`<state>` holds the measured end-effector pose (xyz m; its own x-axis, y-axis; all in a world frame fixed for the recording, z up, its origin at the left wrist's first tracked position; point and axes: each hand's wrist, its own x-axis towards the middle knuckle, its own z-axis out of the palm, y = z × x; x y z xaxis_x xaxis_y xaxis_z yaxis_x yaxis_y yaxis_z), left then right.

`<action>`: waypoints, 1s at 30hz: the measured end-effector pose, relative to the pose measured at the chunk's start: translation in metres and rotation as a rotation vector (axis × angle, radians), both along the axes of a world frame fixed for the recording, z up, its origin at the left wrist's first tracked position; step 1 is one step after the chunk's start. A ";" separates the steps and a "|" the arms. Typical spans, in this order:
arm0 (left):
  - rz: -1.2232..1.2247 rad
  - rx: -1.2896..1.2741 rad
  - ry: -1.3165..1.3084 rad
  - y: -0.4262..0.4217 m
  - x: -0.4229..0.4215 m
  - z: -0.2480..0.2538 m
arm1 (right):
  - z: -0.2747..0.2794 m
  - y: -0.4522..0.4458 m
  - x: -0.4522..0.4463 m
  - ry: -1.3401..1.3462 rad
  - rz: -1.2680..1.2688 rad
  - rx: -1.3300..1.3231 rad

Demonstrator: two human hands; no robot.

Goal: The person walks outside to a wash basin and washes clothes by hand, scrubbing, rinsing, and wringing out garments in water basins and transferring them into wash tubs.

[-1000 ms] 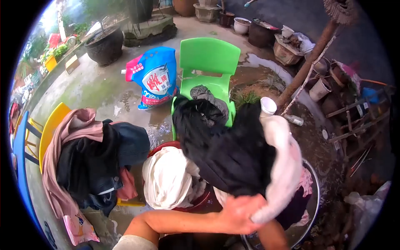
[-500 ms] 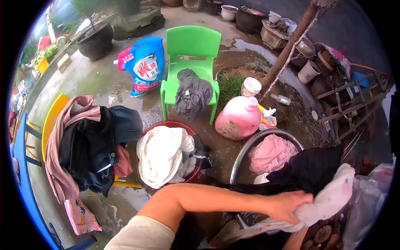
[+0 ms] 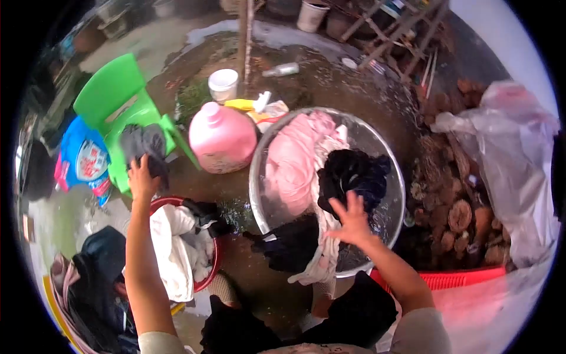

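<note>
Wet ground (image 3: 265, 295) carries a metal basin (image 3: 402, 203), red tub (image 3: 219, 253), pink jug (image 3: 223, 143) — and green chair (image 3: 112, 88).

This is a home's outdoor yard, shown by wet ground, a green plastic chair (image 3: 115, 94), stacked firewood (image 3: 460, 215) and a laundry basin (image 3: 254, 189).

The person's left hand (image 3: 143, 177) is reaching to the gray cloth (image 3: 144, 144) on the green chair (image 3: 112, 88). The right hand (image 3: 352, 221) is spreading its fingers by the black cloth (image 3: 352, 177) in the big metal tub (image 3: 401, 194).
</note>
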<state>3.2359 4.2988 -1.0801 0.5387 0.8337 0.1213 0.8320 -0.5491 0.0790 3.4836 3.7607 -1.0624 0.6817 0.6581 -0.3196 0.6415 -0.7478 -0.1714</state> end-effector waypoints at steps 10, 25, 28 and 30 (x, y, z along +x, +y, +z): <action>-0.071 -0.462 -1.073 0.030 -0.059 0.038 | -0.092 -0.005 -0.028 -0.234 0.403 -0.389; -0.233 -1.363 -1.165 -0.250 0.094 0.237 | -0.075 -0.092 0.049 -0.135 0.203 0.403; -0.194 -1.449 -0.752 -0.268 0.117 0.187 | -0.044 -0.118 0.063 -0.108 -0.034 0.638; -0.474 -1.156 -0.302 -0.263 0.121 0.122 | -0.038 -0.126 0.057 -0.216 -0.274 0.663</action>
